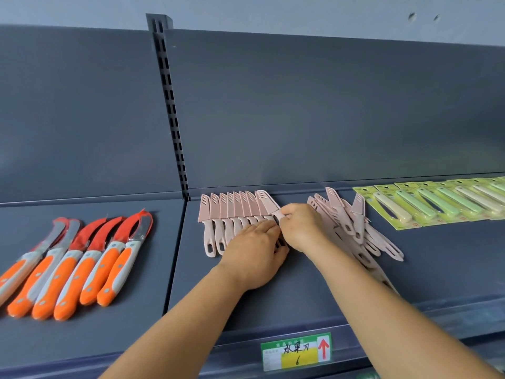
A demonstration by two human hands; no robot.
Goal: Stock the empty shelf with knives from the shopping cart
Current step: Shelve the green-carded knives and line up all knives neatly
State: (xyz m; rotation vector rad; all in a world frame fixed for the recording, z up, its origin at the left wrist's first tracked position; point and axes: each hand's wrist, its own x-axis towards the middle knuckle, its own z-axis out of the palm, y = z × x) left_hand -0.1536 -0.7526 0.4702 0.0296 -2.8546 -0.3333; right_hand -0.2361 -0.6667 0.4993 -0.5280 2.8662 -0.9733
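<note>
The right hand [299, 227] pinches the handle of one pink knife [267, 201] between thumb and curled fingers, its sheathed blade angled up toward the back of the shelf [300, 291]. That knife sits at the right end of a neat row of pink knives [224, 212], touching the last one in the line. The left hand [255, 254] lies palm down over the handles of the row's right half, fingers straight and pressing on them, its fingertips meeting the right hand.

Each knife is pale pink throughout: a slotted plastic sheath over the blade and a slim handle with an oval hole at its end. The row stands side by side with sheaths pointing to the back panel [328, 110]. Just right of the right hand lies a loose pile of pink knives [352, 222], overlapping at mixed angles and partly hidden by the right forearm.

The shelf is dark grey metal with a matching back panel and a slotted upright post [170, 105]. Further right are green carded peelers or knives [437, 203] in an overlapping row. On the neighbouring shelf section to the left lie orange-handled curved knives [82, 261] with red blade covers. A green and yellow price label [296, 351] with a red arrow is fixed to the shelf's front edge. A pale wall [273, 12] shows above.
</note>
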